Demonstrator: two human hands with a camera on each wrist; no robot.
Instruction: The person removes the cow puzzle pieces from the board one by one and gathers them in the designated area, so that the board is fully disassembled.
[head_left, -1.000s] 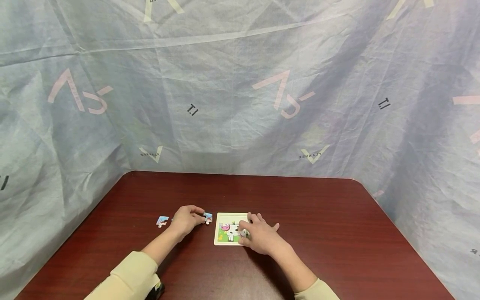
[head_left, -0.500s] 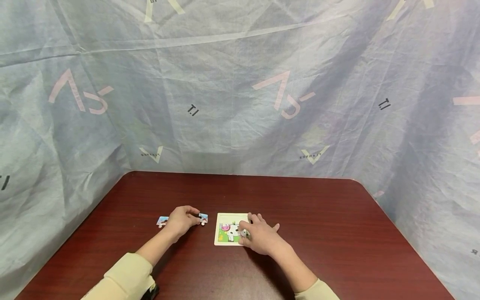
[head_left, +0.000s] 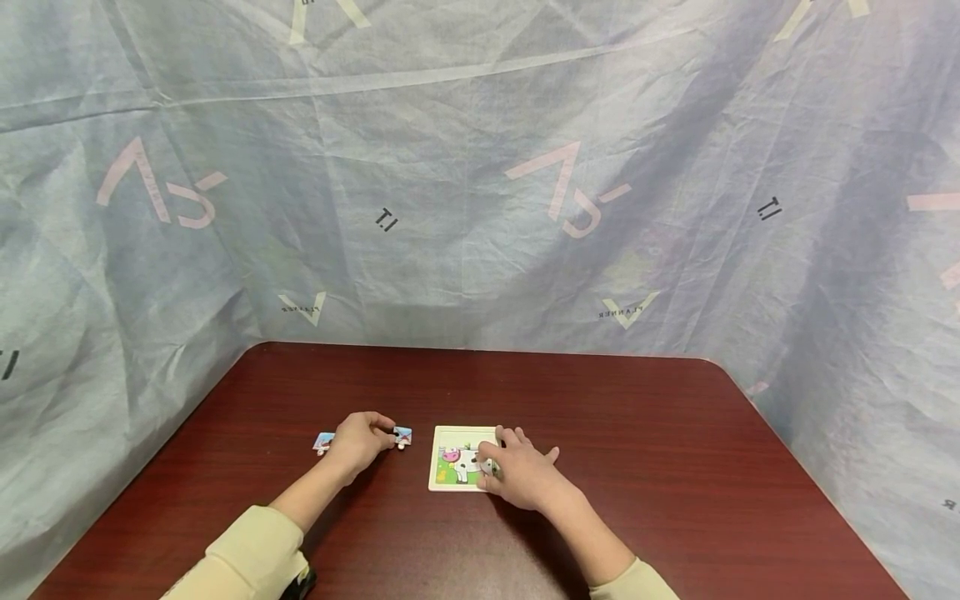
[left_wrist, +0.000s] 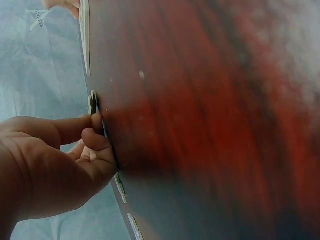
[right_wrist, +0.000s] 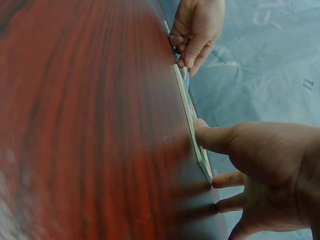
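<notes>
In the head view, my left hand (head_left: 360,443) pinches a puzzle piece (head_left: 403,437) between thumb and fingertips, left of the board. The piece has blue at its top and a knob at its lower edge. The left wrist view shows it edge-on at the fingertips of the left hand (left_wrist: 75,150). My right hand (head_left: 521,471) rests on the right side of a pale-framed puzzle board (head_left: 442,487) with a cow picture, hiding part of it. In the right wrist view, the thumb of the right hand (right_wrist: 265,180) touches the board (right_wrist: 187,110), its other fingers spread.
Another blue-topped puzzle piece (head_left: 323,442) lies left of my left hand, partly covered by it. The dark red wooden table (head_left: 630,417) reaches back to a hanging grey cloth (head_left: 465,167) with printed letters.
My left hand has shifted left with the puzzle piece, away from the board, and now covers part of the other piece. The right hand and board have stayed put.
</notes>
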